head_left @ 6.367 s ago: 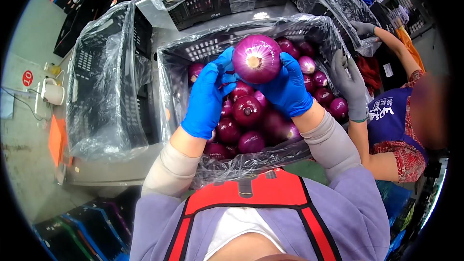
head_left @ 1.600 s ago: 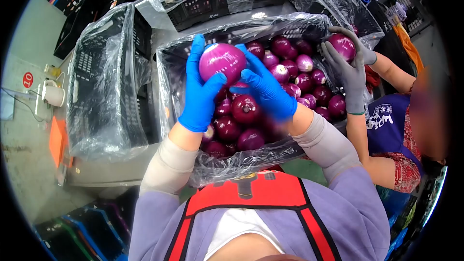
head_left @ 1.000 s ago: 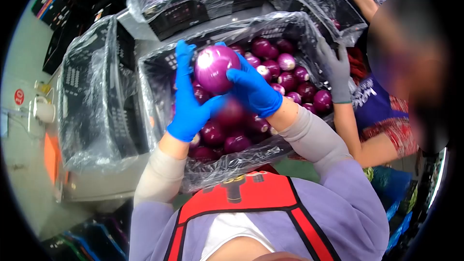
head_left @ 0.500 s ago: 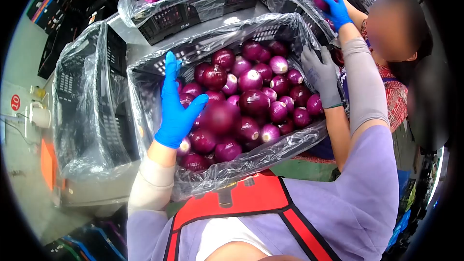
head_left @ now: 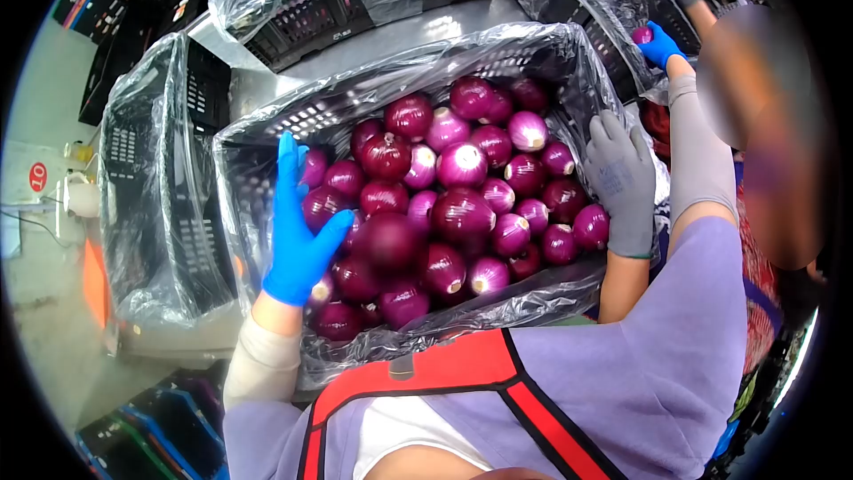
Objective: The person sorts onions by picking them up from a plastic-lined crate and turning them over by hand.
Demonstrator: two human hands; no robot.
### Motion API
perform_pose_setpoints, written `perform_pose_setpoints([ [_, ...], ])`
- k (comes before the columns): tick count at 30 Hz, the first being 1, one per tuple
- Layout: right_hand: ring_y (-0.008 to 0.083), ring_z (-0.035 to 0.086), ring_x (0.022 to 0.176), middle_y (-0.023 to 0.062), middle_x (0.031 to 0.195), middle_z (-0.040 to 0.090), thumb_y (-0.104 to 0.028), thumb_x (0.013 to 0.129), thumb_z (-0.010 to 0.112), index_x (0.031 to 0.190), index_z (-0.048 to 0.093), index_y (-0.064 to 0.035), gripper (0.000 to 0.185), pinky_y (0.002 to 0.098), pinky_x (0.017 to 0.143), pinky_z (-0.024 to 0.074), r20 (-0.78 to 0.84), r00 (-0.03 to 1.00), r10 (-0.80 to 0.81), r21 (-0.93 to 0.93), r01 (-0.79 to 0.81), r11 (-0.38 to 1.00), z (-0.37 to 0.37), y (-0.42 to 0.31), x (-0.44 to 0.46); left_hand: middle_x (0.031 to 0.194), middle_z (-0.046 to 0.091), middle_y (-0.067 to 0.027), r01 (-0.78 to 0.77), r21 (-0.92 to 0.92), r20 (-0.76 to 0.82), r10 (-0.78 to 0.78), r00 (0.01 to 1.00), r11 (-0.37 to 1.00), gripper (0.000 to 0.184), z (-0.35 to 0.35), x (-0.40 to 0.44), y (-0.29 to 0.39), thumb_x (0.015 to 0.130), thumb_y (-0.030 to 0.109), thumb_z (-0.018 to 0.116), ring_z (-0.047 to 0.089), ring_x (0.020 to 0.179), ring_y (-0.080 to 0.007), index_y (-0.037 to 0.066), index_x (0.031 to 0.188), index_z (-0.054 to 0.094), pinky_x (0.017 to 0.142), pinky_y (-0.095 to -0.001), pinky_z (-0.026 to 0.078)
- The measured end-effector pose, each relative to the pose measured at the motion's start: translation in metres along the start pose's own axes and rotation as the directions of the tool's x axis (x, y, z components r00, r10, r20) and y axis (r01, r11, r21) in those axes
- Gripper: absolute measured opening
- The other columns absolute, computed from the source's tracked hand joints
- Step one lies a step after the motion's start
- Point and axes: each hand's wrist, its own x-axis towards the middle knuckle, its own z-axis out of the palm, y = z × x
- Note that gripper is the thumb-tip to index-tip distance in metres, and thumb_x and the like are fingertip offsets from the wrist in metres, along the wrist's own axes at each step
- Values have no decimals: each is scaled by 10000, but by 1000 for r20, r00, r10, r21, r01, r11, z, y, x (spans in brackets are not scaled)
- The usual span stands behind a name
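Observation:
Purple onions [head_left: 462, 165] fill a black crate [head_left: 355, 94] lined with clear plastic. My left hand [head_left: 302, 231], in a blue glove, hovers over the crate's left side with thumb and fingers spread and nothing between them. Far out to the upper right, my right hand [head_left: 659, 45], also gloved in blue, holds a purple onion [head_left: 641, 34] at the edge of another plastic-lined crate [head_left: 577, 14]. Part of that onion is hidden by the fingers.
A co-worker's grey-gloved hand [head_left: 619, 174] rests at the onion crate's right wall; the person's other arm reaches across the upper right. An upright plastic-lined crate [head_left: 160, 187] stands left. Behind is a crate [head_left: 373, 9] holding onions.
My right hand has left the middle of the onion crate and carried an onion to the far upper right. My left hand has let go of it and stays over the crate. The view has shifted.

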Motion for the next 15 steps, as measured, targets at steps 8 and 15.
perform_pose_setpoints([
  [8, 214, 576, 1077, 78, 1170, 611, -262, 933, 579, 1280, 537, -64, 402, 305, 982, 424, 34, 992, -123, -365, 127, 922, 37, 8, 40, 1568, 168, -151, 153, 43, 18, -154, 988, 987, 986, 10, -1, -4, 763, 191, 731, 269, 1404, -302, 49, 1519, 115, 1114, -430, 264],
  [15, 219, 621, 1001, 80, 1091, 663, -272, 933, 587, 1219, 601, -70, 350, 306, 942, 454, -20, 973, -229, -453, 196, 870, 42, 9, 51, 1558, 205, -132, 201, 59, 42, -203, 978, 978, 956, 25, -4, -2, 782, 145, 681, 247, 1422, -294, 117, 1536, 95, 1122, -454, 232],
])
